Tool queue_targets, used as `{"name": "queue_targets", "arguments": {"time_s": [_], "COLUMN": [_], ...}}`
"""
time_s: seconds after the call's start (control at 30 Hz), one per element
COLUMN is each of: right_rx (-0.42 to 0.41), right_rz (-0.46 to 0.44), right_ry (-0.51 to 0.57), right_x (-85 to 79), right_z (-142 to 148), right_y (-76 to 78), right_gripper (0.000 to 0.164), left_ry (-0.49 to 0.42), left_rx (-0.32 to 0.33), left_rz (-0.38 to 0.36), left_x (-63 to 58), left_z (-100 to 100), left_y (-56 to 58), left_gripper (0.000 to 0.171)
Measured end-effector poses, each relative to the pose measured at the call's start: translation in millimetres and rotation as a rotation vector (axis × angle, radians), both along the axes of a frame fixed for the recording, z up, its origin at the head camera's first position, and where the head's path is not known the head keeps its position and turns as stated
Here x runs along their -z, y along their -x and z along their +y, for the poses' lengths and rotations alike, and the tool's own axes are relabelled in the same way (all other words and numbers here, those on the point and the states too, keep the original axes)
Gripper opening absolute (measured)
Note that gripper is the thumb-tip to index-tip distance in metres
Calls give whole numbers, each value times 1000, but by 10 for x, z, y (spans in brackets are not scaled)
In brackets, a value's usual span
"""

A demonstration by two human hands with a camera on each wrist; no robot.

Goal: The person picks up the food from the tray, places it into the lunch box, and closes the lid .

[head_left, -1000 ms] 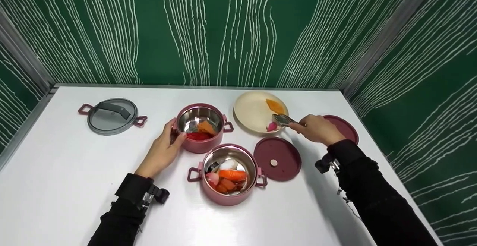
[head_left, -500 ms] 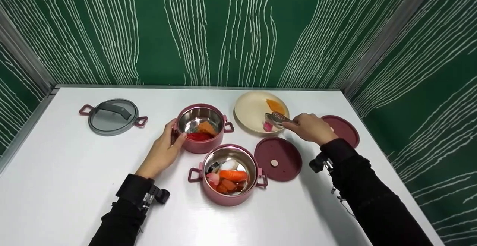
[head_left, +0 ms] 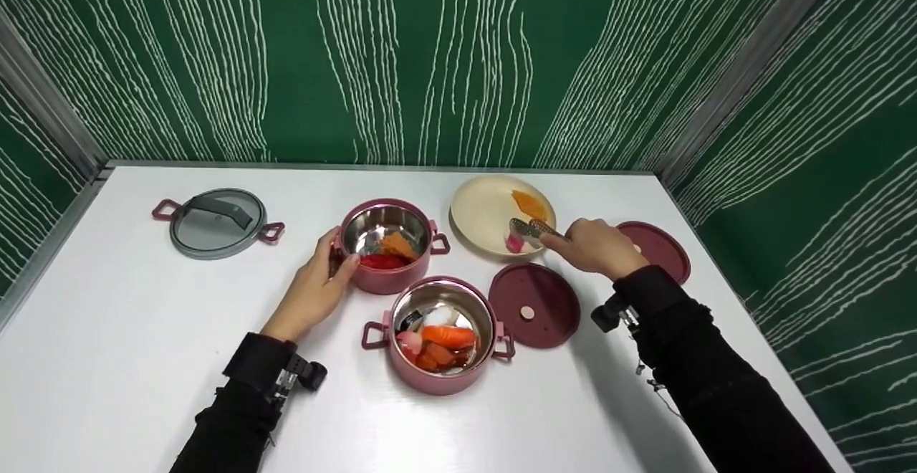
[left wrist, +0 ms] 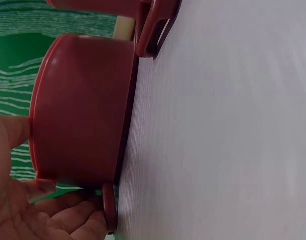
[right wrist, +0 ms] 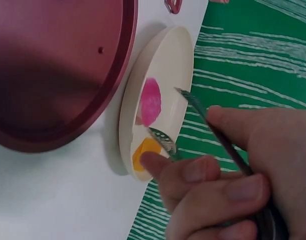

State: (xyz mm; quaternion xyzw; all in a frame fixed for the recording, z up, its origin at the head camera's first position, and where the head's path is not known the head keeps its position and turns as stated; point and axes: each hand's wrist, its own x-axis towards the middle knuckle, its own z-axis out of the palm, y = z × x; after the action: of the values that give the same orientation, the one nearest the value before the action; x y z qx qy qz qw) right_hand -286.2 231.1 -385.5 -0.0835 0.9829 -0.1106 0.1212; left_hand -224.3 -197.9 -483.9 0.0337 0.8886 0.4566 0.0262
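Observation:
My left hand (head_left: 311,287) grips the rear pink pot (head_left: 387,288) at its left handle, the thumb on the rim and the fingers curled behind the handle in the left wrist view. Inside that pot lie a red piece (head_left: 382,261) and an orange-brown piece (head_left: 397,245). My right hand (head_left: 600,247) holds metal tongs (head_left: 530,229) with perforated tips over the cream plate (head_left: 476,211). The tips stand apart in the right wrist view, close to a bright pink piece (right wrist: 151,102) on the plate. A yellow-orange piece (head_left: 529,205) lies at the plate's back right.
A front pink pot (head_left: 438,385) holds orange, pink, white and dark food pieces. Right of it lies a maroon lid (head_left: 534,294); another maroon lid (head_left: 655,247) is partly behind my right hand. A grey lid (head_left: 215,233) sits at left. Green walls (head_left: 415,64) border the table.
My right hand has moved a little left with the tongs, and the pink piece has shifted slightly left on the plate. My left hand stays on the rear pot.

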Motion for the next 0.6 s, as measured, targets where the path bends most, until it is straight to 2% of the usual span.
{"name": "queue_targets", "arguments": {"time_s": [0.1,0.27,0.47,0.6], "right_rx": [5,4,-57,-60], "right_rz": [8,73,154,204], "right_ry": [-50,-116,-89,-68], "right_x": [33,107,179,190], "right_z": [-82,-167,-172,-170], "right_y": [0,-1,3,0], "right_gripper": [58,55,49,49], "left_ry": [-1,4,-1,-1], "left_rx": [-2,1,-1,-4], "left_rz": [-2,33,27,7], "left_x": [9,19,15,8], "left_z": [7,27,24,-1], "left_y": [-7,-4,6,10], "left_gripper": [72,70,71,71]}}
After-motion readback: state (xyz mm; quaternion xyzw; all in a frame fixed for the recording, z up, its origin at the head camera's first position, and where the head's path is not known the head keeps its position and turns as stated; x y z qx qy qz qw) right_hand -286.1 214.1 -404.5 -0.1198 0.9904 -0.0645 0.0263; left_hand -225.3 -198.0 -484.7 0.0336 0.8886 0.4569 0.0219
